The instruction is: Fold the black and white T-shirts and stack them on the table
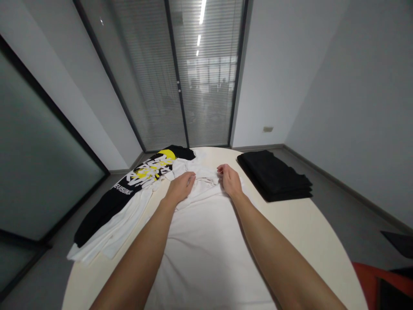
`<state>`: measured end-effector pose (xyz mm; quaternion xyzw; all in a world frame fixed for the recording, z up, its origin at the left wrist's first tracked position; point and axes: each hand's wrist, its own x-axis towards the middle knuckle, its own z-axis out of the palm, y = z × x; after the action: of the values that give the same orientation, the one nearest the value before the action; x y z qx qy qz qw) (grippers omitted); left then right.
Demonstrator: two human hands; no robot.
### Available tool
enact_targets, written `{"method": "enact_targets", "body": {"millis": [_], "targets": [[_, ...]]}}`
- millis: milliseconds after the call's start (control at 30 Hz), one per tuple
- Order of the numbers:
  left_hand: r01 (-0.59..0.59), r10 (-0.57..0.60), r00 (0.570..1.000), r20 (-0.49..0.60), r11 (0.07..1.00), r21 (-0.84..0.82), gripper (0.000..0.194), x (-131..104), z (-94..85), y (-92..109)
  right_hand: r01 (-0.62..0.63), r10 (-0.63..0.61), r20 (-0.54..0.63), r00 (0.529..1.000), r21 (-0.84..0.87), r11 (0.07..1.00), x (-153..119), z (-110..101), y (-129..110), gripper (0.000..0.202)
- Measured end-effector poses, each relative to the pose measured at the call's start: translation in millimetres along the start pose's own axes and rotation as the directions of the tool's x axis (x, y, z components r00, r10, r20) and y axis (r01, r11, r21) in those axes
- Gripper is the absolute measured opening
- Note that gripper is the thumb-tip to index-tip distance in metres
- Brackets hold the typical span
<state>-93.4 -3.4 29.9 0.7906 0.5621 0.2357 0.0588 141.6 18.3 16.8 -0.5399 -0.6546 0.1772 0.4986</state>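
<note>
A white garment [206, 249] is spread lengthwise over the table in front of me, its far end bunched into folds. On the left side of those folds rests my left hand [181, 188], fingers loosely bent and thumb apart, with no cloth visibly pinched. Opposite it, my right hand [231, 180] hovers at or just over the right edge of the folds. Its fingers are curved and apart, and nothing shows between them. Whether its underside touches the cloth is hidden.
Left lies a black shirt [106, 211] with white and yellow print, over white cloth [119, 241]. A stack of folded black garments [274, 176] sits at right on the rounded pale table [300, 232]. A red chair [383, 280] stands at lower right. Glass panels [206, 107] with blinds are beyond.
</note>
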Motion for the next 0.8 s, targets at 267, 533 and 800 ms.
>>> {"method": "enact_targets", "body": {"millis": [267,533,800], "targets": [[0.044,-0.042,0.998,-0.051,0.998,0.042,0.033,-39,-15.2,5,0.083,-0.080,0.036,0.996,-0.090,0.993,-29,-23,-6,0.055],[0.173,-0.176,0.984,0.017,0.979,0.108,0.024,-54,-15.7,16,0.145,-0.083,0.271,0.959,-0.217,0.965,-49,-29,-9,0.057],[0.499,-0.497,0.867,-0.048,0.858,0.123,0.028,-25,-9.8,8,0.195,-0.077,0.358,0.931,-0.308,0.931,-55,-32,-17,0.052]]}}
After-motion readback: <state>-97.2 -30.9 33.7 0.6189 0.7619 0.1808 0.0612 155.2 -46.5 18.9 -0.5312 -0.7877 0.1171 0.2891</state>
